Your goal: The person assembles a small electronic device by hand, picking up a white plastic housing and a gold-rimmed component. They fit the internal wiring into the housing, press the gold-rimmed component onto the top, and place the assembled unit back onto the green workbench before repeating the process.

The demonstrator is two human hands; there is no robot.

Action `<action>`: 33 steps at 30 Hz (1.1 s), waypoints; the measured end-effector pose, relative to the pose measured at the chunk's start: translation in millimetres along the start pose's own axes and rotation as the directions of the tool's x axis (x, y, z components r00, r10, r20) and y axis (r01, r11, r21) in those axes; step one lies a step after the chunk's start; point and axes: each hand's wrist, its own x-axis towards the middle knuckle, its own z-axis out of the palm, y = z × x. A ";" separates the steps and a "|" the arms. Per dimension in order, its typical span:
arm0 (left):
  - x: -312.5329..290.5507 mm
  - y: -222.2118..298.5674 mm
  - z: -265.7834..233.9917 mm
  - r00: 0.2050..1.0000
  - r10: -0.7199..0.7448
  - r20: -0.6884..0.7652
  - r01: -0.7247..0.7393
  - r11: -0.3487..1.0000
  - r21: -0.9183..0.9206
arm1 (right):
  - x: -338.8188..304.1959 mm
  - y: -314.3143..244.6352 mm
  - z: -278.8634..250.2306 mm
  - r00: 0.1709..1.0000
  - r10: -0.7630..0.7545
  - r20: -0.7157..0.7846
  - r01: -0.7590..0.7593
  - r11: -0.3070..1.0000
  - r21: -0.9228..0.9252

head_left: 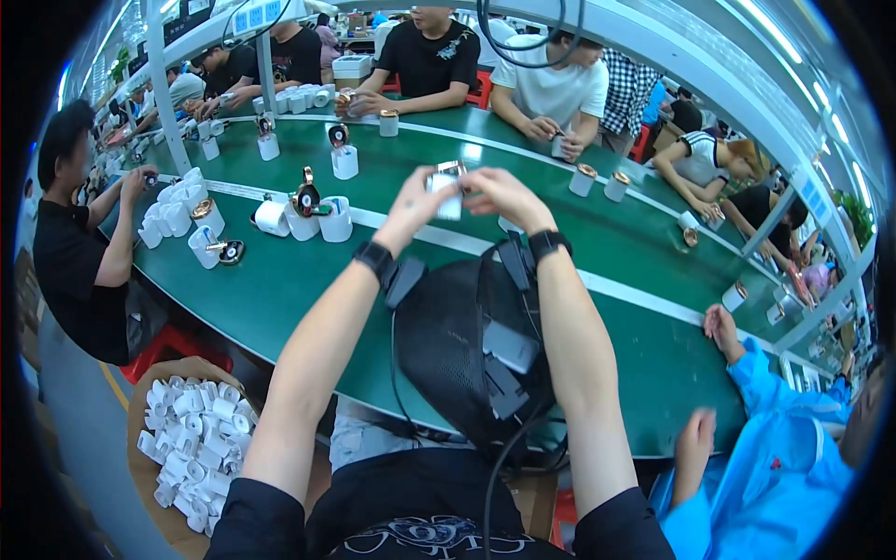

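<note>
In front of me, over the green table, a white plastic housing with a copper-coloured rim at its top is held up between my hands. My left hand closes around its left side. My right hand has its bent fingers at the upper right of the same housing, by the rim. Fingers hide part of the piece, and the detail at its top is too small to make out. To the left of my hands stand white housings with dark, copper-ringed inner parts hanging from their tops.
The green conveyor table bears several housings, including a cluster at left. A black mesh bag with cables lies between my forearms. A box of white shells stands lower left. Co-workers sit around, one in blue sleeves close right.
</note>
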 end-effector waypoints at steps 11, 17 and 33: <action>-39.6 -38.0 -17.1 0.930 -0.035 0.367 0.169 0.925 -0.339 | -13.0 34.6 34.0 0.980 -0.188 -0.060 0.164 0.945 -0.282; -38.0 -30.5 -39.4 0.867 -0.011 0.498 0.071 0.992 -0.101 | -30.3 17.3 48.0 0.932 -0.362 0.008 0.327 0.833 -0.447; -33.3 -37.9 -43.0 0.905 0.090 0.416 -0.080 0.996 -0.040 | -26.5 7.3 48.6 0.965 -0.259 0.036 0.237 0.809 -0.537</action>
